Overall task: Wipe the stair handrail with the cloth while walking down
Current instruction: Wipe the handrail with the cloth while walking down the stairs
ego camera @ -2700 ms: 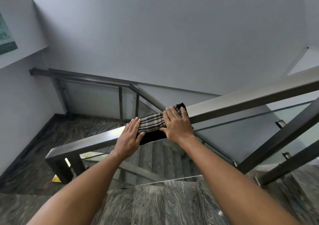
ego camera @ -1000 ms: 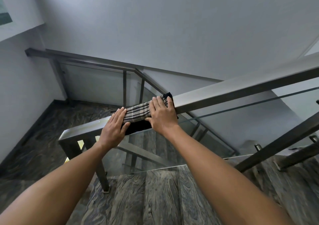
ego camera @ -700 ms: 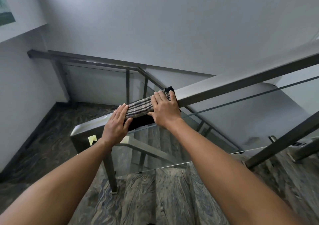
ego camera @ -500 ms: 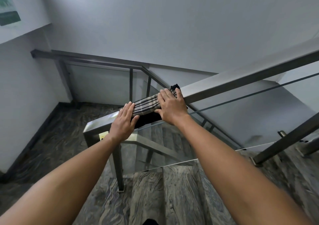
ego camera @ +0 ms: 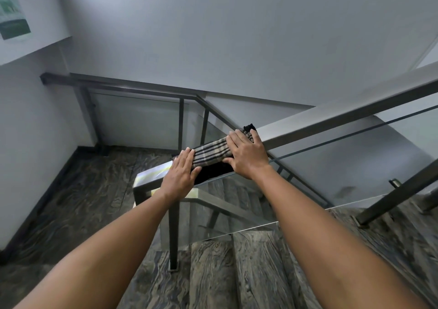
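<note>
Here, at the far left, a green and white paper notice [ego camera: 14,17] is seen fixed high on the pale wall; below it a dark marbled stone landing [ego camera: 78,190] is spread out, bounded at the back by a dark metal railing with glass panels [ego camera: 142,93]; nearer the middle, the lower end of the flat brushed-steel stair handrail [ego camera: 151,174] is seen, turned down into a square post whose foot is set on a marbled step [ego camera: 213,273]; the left hand [ego camera: 180,174] is laid flat on the rail just above that corner, fingers straight and together, nothing being clasped, with the fingertips resting on the lower end of the cloth; the striped beige and black folded cloth [ego camera: 211,151] is draped across the top of the handrail between the two hands, its dark underside hanging over the near edge of the rail; the right hand [ego camera: 247,153] is pressed on the upper end of the cloth, fingers extended over it and the thumb spread along the near side, so the cloth is held down rather than clenched; a black corner of the cloth is seen beyond the fingertips; to the right, the handrail is carried upward toward the frame's edge, with a glass panel [ego camera: 331,166] beneath it and a slanted dark baluster [ego camera: 398,192] at the far right.
</note>
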